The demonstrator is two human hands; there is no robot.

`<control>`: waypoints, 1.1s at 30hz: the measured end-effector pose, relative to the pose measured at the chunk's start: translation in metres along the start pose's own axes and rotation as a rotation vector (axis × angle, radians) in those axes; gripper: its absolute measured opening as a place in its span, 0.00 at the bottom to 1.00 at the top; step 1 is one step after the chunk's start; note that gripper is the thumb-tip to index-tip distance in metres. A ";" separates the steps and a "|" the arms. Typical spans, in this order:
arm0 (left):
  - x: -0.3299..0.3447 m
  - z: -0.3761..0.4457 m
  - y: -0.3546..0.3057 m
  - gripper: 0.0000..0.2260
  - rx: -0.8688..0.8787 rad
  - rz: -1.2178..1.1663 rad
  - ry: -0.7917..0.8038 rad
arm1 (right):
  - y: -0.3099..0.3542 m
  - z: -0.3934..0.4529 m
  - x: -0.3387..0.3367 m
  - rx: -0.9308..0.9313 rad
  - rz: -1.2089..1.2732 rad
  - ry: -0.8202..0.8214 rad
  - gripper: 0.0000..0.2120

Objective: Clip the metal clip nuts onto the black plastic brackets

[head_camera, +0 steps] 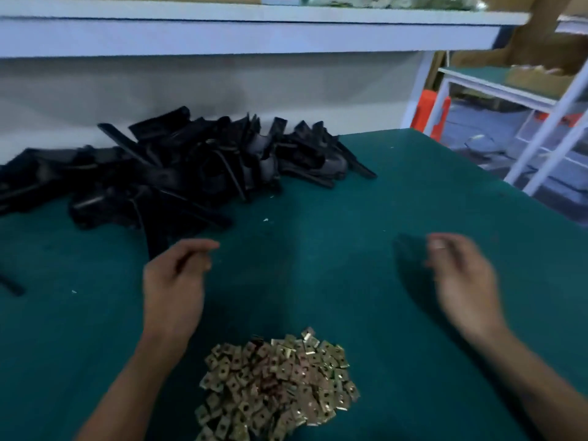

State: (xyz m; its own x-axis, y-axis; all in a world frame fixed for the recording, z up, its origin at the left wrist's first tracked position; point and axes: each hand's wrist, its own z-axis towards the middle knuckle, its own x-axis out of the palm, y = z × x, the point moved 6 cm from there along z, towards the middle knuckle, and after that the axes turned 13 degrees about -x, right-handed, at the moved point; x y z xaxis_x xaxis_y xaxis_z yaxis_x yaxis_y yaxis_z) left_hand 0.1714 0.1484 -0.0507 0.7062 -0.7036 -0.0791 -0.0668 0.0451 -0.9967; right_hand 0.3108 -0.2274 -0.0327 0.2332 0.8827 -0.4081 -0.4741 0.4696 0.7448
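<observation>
A green-topped bench (413,198) runs back to a pale wall panel (222,90) under a white shelf (241,30). To the right stand a white-framed rack (496,87) and an orange object (428,109); light is dim.

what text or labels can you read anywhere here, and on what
None can be read.
The clip nuts, brackets, green mat and white shelf show no print.
The boxes on the shelf at the right are too blurred to tell.

Brackets (178,173) heaped far left on table (413,218), clip nuts (276,386) piled near, seemingly apart.
</observation>
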 end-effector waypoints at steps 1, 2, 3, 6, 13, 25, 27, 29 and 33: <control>-0.011 0.000 0.007 0.13 -0.037 -0.025 -0.028 | 0.016 0.003 0.036 -0.066 0.018 0.118 0.06; -0.021 0.001 0.013 0.10 -0.063 -0.080 -0.045 | 0.034 0.003 0.081 -0.089 0.044 0.217 0.05; -0.029 0.002 0.016 0.09 -0.082 -0.111 -0.065 | 0.049 0.003 0.115 -0.147 0.046 0.314 0.04; -0.035 0.008 0.015 0.11 -0.071 -0.124 -0.086 | 0.097 0.001 0.202 -0.289 0.168 0.584 0.07; -0.038 0.017 0.018 0.10 -0.121 -0.172 -0.107 | 0.172 0.004 0.307 -0.947 -0.632 0.732 0.10; -0.022 0.004 0.001 0.15 0.016 -0.203 0.047 | 0.181 0.028 0.205 -0.688 -0.459 0.458 0.05; -0.016 0.002 0.001 0.15 0.002 -0.236 0.125 | 0.173 0.020 0.185 -0.530 -0.264 0.416 0.04; -0.007 0.001 0.002 0.18 -0.030 -0.310 0.224 | 0.163 0.009 0.177 -0.301 0.084 0.420 0.05; 0.005 -0.003 -0.003 0.16 -0.114 -0.485 0.346 | 0.160 -0.028 0.188 -0.001 0.512 0.664 0.07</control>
State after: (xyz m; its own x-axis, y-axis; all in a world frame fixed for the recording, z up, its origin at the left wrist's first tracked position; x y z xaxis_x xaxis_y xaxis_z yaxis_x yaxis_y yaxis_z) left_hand 0.1726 0.1426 -0.0482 0.4058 -0.8158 0.4121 0.1167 -0.4010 -0.9086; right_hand 0.2547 0.0132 -0.0051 -0.5590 0.7917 -0.2463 -0.3867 0.0138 0.9221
